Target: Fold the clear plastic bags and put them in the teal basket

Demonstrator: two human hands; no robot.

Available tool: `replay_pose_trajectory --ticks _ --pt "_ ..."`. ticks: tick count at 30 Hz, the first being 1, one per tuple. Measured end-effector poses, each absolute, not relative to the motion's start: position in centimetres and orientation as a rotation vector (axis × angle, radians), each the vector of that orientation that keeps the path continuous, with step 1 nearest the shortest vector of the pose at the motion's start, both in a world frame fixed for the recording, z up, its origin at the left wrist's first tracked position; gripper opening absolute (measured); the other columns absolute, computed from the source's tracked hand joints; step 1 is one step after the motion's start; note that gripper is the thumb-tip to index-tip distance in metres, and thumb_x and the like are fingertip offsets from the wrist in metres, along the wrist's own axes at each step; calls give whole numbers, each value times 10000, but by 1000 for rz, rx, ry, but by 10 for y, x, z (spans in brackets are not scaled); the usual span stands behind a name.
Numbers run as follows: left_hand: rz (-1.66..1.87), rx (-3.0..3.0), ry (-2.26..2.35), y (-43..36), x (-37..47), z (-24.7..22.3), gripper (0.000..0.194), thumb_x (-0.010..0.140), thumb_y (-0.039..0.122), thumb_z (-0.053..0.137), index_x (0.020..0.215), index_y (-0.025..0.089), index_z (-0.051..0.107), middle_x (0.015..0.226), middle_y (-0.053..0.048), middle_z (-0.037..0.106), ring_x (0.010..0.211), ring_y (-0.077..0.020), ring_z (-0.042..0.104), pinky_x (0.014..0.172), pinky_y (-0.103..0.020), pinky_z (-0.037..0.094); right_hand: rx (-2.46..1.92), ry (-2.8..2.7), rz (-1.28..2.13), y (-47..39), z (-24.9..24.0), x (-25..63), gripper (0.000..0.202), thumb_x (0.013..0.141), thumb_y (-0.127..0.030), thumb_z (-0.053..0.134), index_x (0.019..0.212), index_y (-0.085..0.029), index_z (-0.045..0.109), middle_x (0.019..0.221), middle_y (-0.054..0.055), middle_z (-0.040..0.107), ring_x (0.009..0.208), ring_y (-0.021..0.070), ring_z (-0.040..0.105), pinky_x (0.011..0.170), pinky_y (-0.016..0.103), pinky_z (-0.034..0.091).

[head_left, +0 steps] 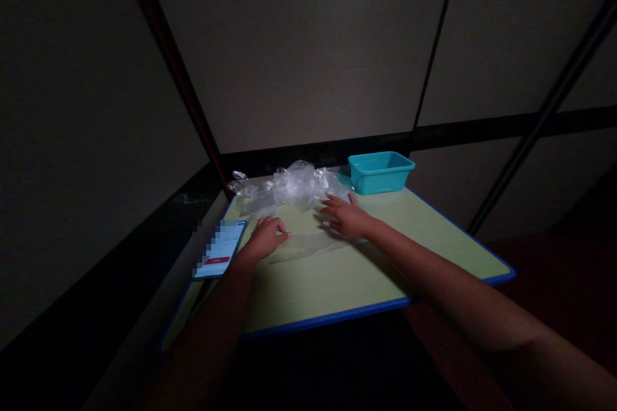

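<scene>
A clear plastic bag (pixel 308 248) lies flat on the pale table in front of me. My left hand (pixel 265 239) rests at its left end, thumb stretched out along the film and the other fingers bent and partly hidden. Over the bag's right part is my right hand (pixel 346 217), palm down with fingers spread; nothing shows in its grasp. Whether its fingertips touch the film I cannot tell. Just beyond both hands sits a crumpled heap of clear plastic bags (pixel 299 186).
A turquoise plastic basin (pixel 383 174) stands at the table's back right corner. On the left edge lies a tablet or phone (pixel 222 253) with a lit screen. The table (pixel 337 289) has a blue rim, and a panelled wall (pixel 313 77) rises close behind it.
</scene>
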State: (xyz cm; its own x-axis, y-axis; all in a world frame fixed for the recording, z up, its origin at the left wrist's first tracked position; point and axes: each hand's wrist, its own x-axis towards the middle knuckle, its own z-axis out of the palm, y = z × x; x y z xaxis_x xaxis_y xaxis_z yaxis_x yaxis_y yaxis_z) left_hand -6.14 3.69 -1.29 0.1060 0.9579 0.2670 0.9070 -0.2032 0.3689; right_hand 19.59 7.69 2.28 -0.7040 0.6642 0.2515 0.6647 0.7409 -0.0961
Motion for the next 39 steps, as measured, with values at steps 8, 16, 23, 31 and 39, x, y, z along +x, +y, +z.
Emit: replay_pose_trajectory --ticks 8,16,23,31,39 --pt "634 2262 1876 38 -63 -10 43 704 238 617 692 200 600 805 -30 617 890 -209 538 830 -307 382 -772 -2466 691 74 9 163 215 793 -92 503 927 -109 670 817 52 661 719 122 564 694 232 414" --pt "625 2251 1806 34 -61 -3 81 724 270 599 725 188 605 805 -23 634 847 -189 564 787 -282 407 -683 -2549 462 79 -1 185 414 733 -15 473 976 -248 713 1015 47 629 1007 178 513 909 326 354" --pt "619 2240 1842 34 -61 -3 103 670 280 644 666 191 592 783 -26 616 860 -211 550 801 -304 399 -780 -2646 404 78 -3 183 505 686 0 473 1013 -309 701 1242 38 542 1163 224 435 963 398 334" --pt "739 1979 1705 27 -57 5 131 628 275 635 646 186 541 648 21 574 679 -164 561 613 -252 414 -770 -2670 407 76 1 184 501 694 -3 467 1031 -295 696 1255 51 542 1170 228 433 974 407 330" --pt "842 1828 1625 31 -60 -3 224 598 279 671 782 161 623 661 18 584 650 -148 570 599 -248 431 -759 -2648 380 75 1 184 512 668 5 485 1031 -286 698 1215 52 564 1146 220 449 970 384 343"
